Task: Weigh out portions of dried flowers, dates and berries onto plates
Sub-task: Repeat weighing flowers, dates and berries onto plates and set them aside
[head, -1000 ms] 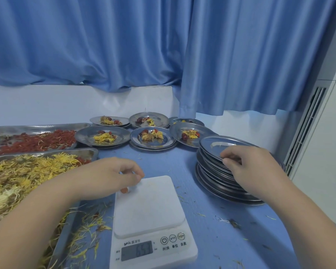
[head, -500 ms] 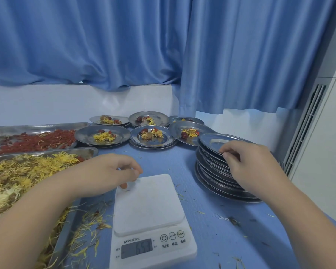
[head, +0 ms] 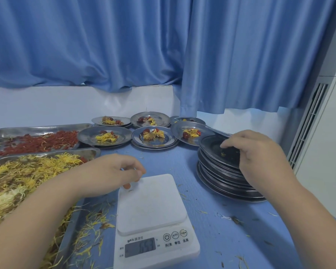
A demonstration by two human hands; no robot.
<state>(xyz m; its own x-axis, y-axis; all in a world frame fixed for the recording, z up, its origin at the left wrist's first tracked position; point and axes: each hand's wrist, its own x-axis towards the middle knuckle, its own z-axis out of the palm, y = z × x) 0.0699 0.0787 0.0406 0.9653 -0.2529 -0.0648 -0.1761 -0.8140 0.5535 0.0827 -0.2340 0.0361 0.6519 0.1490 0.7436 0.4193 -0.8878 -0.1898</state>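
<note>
A: Where are the dried goods now?
B: The yellow dried flowers point(head: 17, 171) fill the near steel tray point(head: 93, 152) at the left. The red berries point(head: 39, 142) lie in the tray behind it point(head: 47, 128). 6 filled plates stand at the back in 2 rows, for example the middle plate point(head: 153, 136) with flowers and a dark red date.

A: And the scale?
B: The white digital scale point(head: 153, 212) sits on the blue table point(head: 241, 230), near the centre. Its platform is bare. The display is lit, but I cannot read it surely.

A: What do the hands do?
B: The left hand point(head: 113, 173) is at the far left corner of the scale, fingers curled together, pinching something small and reddish; I cannot tell what. The right hand point(head: 260, 152) is clamped on the top plate point(head: 217, 148) of the stack of empty plates point(head: 221, 181) at the right. That plate is tilted up, and a few petals lie in it.

A: Anything around?
B: Loose petals point(head: 93, 226) are scattered on the table beside the tray. Blue curtains point(head: 163, 45) hang behind.
</note>
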